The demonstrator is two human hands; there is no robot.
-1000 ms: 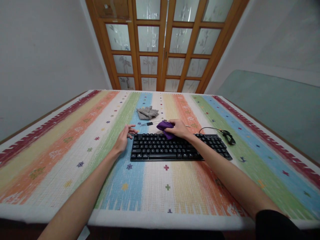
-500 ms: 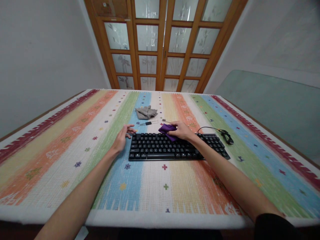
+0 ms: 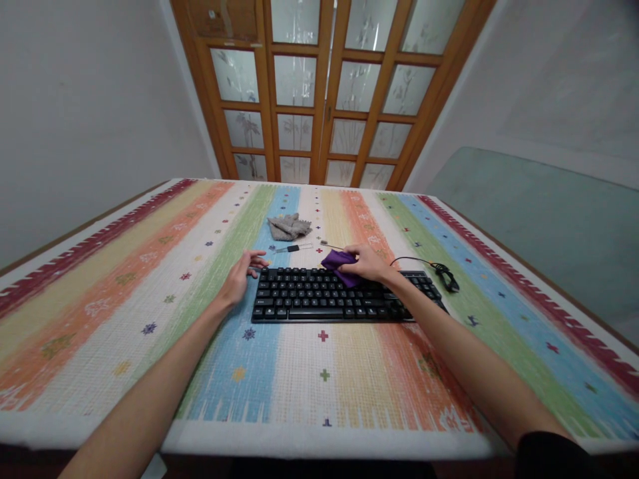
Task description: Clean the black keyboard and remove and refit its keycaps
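Observation:
A black keyboard (image 3: pixel 315 312) lies across the striped cloth. My right hand (image 3: pixel 369 263) is closed on a bunched purple cloth (image 3: pixel 337 260) and presses it against the keyboard's top rows, right of the middle. My right forearm crosses over the number-pad side and hides some keys. At the keyboard's far left corner, my left hand (image 3: pixel 239 277) rests with its fingers stretched out and parted, the fingertips touching or just beside the edge. It holds nothing.
Behind the keyboard lie a crumpled grey cloth (image 3: pixel 288 227), a thin tool with a black middle (image 3: pixel 293 248) and a small object (image 3: pixel 324 243). A bundled cable (image 3: pixel 445 277) sits at the right. Wooden glass-paned doors (image 3: pixel 322 110) stand beyond the table.
My right hand has slid the purple cloth a little to the right along the keyboard's top rows. My left hand stays by the corner. The whole view has shifted slightly.

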